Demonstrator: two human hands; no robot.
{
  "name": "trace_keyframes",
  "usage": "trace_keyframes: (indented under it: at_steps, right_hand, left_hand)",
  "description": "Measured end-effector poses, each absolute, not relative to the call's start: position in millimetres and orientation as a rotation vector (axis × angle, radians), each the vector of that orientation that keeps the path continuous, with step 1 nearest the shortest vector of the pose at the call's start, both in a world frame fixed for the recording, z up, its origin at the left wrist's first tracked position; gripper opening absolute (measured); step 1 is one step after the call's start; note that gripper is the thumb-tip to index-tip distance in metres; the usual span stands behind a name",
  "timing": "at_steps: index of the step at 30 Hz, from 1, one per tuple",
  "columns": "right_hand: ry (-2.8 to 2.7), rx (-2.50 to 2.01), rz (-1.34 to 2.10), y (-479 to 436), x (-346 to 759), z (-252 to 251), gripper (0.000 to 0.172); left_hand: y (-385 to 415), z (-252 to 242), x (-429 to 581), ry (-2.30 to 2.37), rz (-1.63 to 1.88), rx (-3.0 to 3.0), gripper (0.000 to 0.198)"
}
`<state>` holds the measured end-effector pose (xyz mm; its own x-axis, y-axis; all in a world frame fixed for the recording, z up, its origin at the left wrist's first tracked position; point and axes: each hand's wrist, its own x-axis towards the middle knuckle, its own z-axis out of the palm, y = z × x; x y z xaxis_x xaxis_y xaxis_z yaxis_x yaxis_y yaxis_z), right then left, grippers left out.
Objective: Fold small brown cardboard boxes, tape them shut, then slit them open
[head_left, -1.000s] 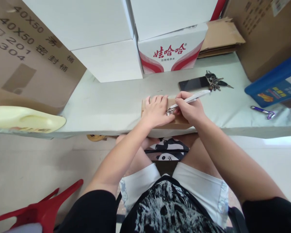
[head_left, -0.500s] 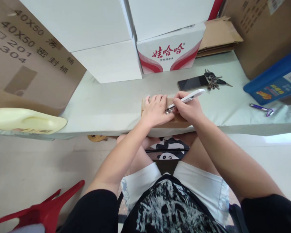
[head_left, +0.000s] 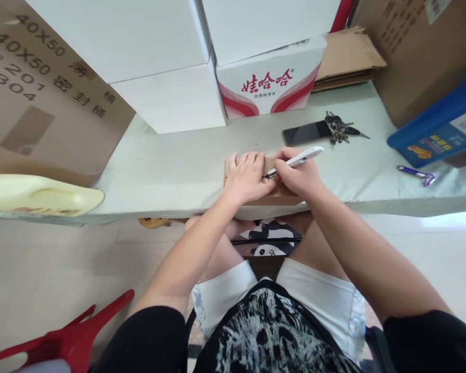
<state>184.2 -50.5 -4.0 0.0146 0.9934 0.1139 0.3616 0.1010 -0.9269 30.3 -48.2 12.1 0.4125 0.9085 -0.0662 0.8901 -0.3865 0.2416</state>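
Observation:
A small brown cardboard box (head_left: 280, 194) lies at the near edge of the pale green table (head_left: 171, 171). My left hand (head_left: 248, 178) rests flat on its top, fingers stretched out and together, pressing it down. My right hand (head_left: 300, 176) is closed round a white utility knife (head_left: 297, 159), whose metal tip touches the box top just beside my left hand's thumb. The knife's handle slants up to the right. Most of the box is hidden under both hands.
A black phone (head_left: 305, 133) and a bunch of keys (head_left: 341, 129) lie behind the hands. White cartons (head_left: 171, 98), a red-printed carton (head_left: 270, 77) and brown cartons (head_left: 42, 103) line the back. A blue box (head_left: 438, 129), a purple tool (head_left: 416, 174), a cream container (head_left: 39, 194) and a red chair (head_left: 62, 336) are nearby.
The knife has slid a little to the left along the box top with my right hand. My left hand stays pressed on the box.

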Motion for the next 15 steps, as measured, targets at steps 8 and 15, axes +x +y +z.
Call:
trace_keyframes:
  at_steps: [8,15]
  right_hand:
    - [-1.473,-1.406,0.848,-49.5,183.4,-5.1,0.015]
    - [-1.467,-1.396,0.730,-47.6,184.1,-6.6,0.009]
  left_hand:
    - [-47.3,11.7,30.4,1.585,0.111,2.419,0.062]
    - [-47.6,11.2,29.7,1.585,0.121,2.430,0.059]
